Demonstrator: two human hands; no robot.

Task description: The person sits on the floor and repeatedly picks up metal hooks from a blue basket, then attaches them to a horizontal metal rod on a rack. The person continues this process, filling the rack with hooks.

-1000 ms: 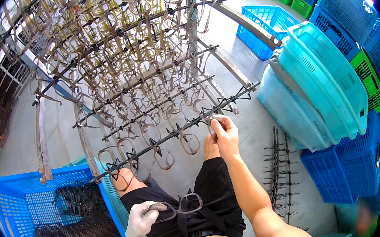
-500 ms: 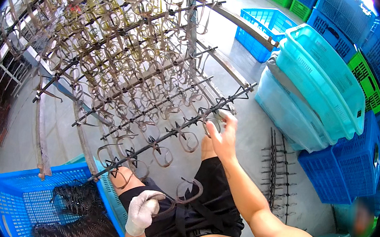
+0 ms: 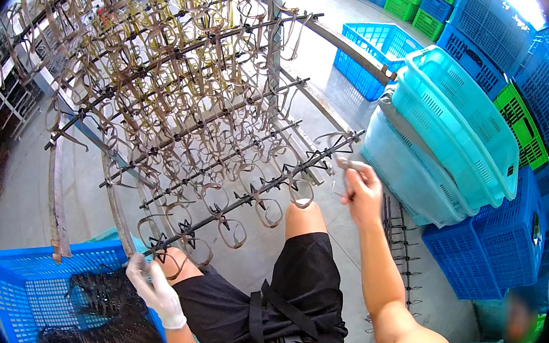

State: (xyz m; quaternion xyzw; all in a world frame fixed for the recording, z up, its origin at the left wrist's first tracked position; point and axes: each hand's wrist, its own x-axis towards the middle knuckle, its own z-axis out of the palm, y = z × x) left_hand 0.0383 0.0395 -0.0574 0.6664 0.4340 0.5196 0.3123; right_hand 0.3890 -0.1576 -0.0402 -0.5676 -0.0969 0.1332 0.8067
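Observation:
My left hand (image 3: 155, 293), in a white glove, is beside the lower left end of a black rod (image 3: 244, 198), above the crate's edge. Its thumb and fingers are apart, and I see nothing held. My bare right hand (image 3: 362, 189) is closed near the rod's right end, fingers curled and thumb pressed in; what it pinches is too small to make out. Curled brown strips (image 3: 231, 233) hang in loops from black clips along this rod. Behind it, more rods carry several rows of such strips (image 3: 182, 86). A blue crate (image 3: 10, 290) at lower left holds a dark, spiky heap (image 3: 104, 331).
Pale metal bars (image 3: 336, 43) support the rods. Turquoise baskets (image 3: 456, 118) are stacked at right, beside blue crates (image 3: 483, 243) and green crates (image 3: 527, 122). Spiked rods (image 3: 404, 254) lie on the grey floor. Another blue crate (image 3: 376, 54) stands farther back.
My left hand has moved left and up to the rod's end; the dark curved strip it held is out of its grasp. My right hand has moved right, its fingers now curled.

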